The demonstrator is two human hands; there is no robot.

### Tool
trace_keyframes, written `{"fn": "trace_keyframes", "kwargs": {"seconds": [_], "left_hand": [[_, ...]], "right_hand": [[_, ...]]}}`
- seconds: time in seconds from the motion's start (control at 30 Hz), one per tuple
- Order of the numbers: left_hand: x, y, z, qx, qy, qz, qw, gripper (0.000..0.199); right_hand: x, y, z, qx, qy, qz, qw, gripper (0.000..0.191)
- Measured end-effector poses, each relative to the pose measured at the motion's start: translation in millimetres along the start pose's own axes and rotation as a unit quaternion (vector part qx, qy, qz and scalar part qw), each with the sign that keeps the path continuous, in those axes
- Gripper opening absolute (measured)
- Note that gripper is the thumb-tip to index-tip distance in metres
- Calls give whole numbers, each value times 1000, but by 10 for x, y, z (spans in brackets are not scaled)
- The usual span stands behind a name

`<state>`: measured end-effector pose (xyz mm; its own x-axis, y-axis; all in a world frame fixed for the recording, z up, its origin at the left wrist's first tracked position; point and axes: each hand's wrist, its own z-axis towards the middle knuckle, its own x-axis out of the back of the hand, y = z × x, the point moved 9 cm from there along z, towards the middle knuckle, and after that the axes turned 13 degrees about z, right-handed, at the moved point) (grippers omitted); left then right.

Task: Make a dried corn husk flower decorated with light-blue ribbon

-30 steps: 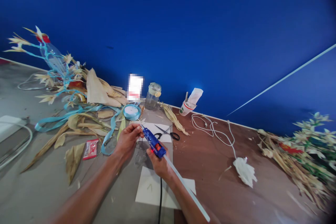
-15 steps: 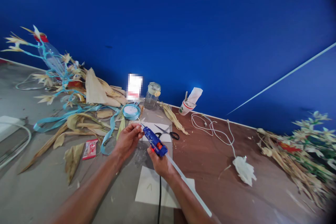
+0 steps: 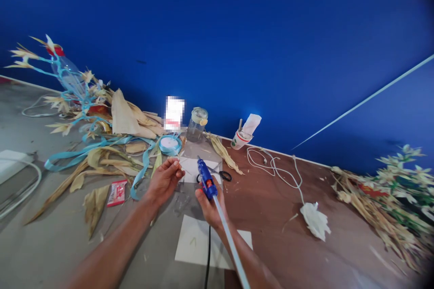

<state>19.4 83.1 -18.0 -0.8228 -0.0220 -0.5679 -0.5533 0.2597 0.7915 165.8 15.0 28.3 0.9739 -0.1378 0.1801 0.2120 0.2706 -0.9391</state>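
**Blue glue gun [image 3: 206,179] now apart from your left fingertips**

In the head view, your right hand [image 3: 213,210] is wrapped round the gun, whose nozzle points up and away from you; a long glue stick [image 3: 228,235] runs out of its back over your forearm. Half a second ago the nozzle was at the fingertips of your left hand [image 3: 165,179]. It has since swung to the right, leaving a gap, so judging from that, no glue is being laid there at this instant. Your left thumb and finger are pinched together on what looks like a thin strand [image 3: 185,165], too fine to identify. Just beyond the hands, scissors [image 3: 225,175] lie partly on white paper [image 3: 191,165], partly hidden by the gun. The ribbon roll [image 3: 170,145] sits near your left hand, the jar [image 3: 195,132] behind it.
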Motion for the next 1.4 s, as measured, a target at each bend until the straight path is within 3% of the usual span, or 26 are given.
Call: {"fn": "trace_keyframes", "kwargs": {"seconds": [0.13,0.33,0.6,0.7,0.77,0.83,0.9,1.1,1.3,1.4], "left_hand": [[27,47,23,-4,3,-5,1000,24],[-11,163,5,-27,-11,32,999,24],[-36,258,-31,-54,-1,101,993,29],[-32,313,-30,-78,-5,113,990,30],[-24,329,-27,-91,-2,121,988,31],[-30,327,-25,-97,-3,126,987,30],[-50,317,-26,-96,-8,125,988,28],[-32,309,-20,-95,2,129,987,21],[64,315,24,-101,30,120,987,21],[62,314,24,-104,28,124,986,21]], "right_hand": [[106,16,65,33,19,-203,978,10],[164,248,109,-48,-21,-423,904,24],[186,339,100,-112,-95,-435,888,35],[253,189,159,-83,-88,-420,899,33],[238,98,243,-63,-72,-377,921,27],[112,79,345,-56,-81,-327,940,20],[-98,98,454,-46,-109,-326,938,18],[-590,149,698,1,-180,-437,881,21],[-700,158,674,10,-225,-423,878,18],[-798,107,603,58,-261,-409,872,27]]}}
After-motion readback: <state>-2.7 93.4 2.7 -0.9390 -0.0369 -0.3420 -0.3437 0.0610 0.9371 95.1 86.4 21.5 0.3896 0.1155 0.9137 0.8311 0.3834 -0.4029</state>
